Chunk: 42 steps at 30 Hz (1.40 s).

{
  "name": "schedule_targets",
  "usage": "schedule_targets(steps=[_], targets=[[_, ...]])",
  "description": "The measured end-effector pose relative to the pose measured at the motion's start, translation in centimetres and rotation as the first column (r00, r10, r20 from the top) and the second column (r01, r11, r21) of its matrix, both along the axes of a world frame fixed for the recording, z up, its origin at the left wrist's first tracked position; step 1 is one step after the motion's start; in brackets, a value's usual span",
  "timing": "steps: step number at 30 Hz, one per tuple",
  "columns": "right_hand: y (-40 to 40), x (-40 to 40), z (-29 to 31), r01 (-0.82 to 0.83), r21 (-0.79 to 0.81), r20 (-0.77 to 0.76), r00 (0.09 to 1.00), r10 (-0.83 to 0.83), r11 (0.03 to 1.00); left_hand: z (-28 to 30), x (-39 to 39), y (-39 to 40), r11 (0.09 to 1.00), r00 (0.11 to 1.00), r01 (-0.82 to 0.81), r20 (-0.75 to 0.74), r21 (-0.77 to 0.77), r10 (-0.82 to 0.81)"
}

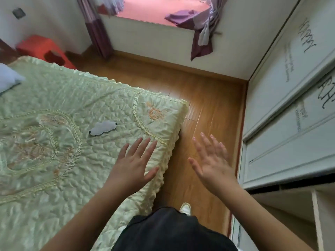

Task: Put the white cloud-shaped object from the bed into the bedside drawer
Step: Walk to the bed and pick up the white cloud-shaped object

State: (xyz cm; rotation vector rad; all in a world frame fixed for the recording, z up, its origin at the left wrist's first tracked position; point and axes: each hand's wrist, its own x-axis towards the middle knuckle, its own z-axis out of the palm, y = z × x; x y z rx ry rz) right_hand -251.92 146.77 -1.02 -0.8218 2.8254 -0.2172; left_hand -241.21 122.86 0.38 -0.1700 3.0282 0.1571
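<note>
The white cloud-shaped object lies flat on the pale green quilted bed, near the bed's right corner, with small dark tips at its two ends. My left hand hovers over the bed's right edge, fingers spread and empty, a short way below and right of the cloud. My right hand is held out over the wooden floor between bed and wardrobe, palm turned inward, fingers apart, holding nothing. No bedside drawer shows in this view.
A white wardrobe with lettered sliding doors lines the right side. A strip of wooden floor runs between it and the bed. An orange stool stands beyond the bed. Purple curtains hang by the window ledge. A white pillow lies at far left.
</note>
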Motion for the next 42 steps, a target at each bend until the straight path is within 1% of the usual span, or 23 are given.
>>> schedule_targets(steps=[5,7,14,16,19,22,26,28,31,36,42], targets=[[-2.3,-5.0,0.1,-0.139,0.027,0.014,0.99,0.138,0.99,-0.1,-2.7,1.4,0.994,0.996,-0.094,0.004,0.048,0.093],[-4.0,-6.3,0.1,-0.192,0.014,0.019,0.981,0.191,0.981,-0.4,-3.4,1.4,0.992,0.993,-0.12,0.021,0.031,0.12],[-9.8,-9.6,-0.3,-0.379,0.01,-0.003,0.925,0.379,0.925,-1.2,-4.9,-2.6,0.954,0.955,-0.296,-0.005,0.037,0.296],[-11.4,-10.7,-0.6,-0.422,0.02,-0.011,0.906,0.422,0.906,-1.7,-5.2,-4.1,0.937,0.938,-0.346,0.0,0.044,0.346],[-14.6,-12.4,-0.9,-0.483,0.04,-0.01,0.875,0.483,0.875,-2.2,-5.7,-6.3,0.906,0.909,-0.412,-0.02,0.094,0.416],[-18.5,-13.9,-1.1,-0.538,0.052,-0.009,0.842,0.539,0.841,-2.5,-6.0,-9.0,0.864,0.867,-0.493,-0.024,0.106,0.497],[-23.6,-14.8,-1.4,-0.633,0.051,0.003,0.773,0.634,0.772,-3.1,-5.8,-12.3,0.806,0.811,-0.582,0.002,0.111,0.585],[-25.5,-15.0,-1.8,-0.662,0.042,0.004,0.749,0.662,0.749,-3.6,-6.1,-13.6,0.78,0.788,-0.612,0.009,0.129,0.616],[-27.7,-14.9,-2.5,-0.696,0.05,0.008,0.717,0.697,0.716,-3.7,-6.3,-15.1,0.776,0.782,-0.622,0.031,0.108,0.623],[-30.4,-15.8,-3.2,-0.755,0.012,0.052,0.655,0.754,0.656,-3.7,-7.1,-16.2,0.744,0.745,-0.665,-0.009,0.059,0.667],[-34.7,-18.5,-4.5,-0.81,-0.035,0.082,0.582,0.809,0.586,-4.7,-8.2,-17.5,0.661,0.665,-0.744,0.02,0.1,0.746]])
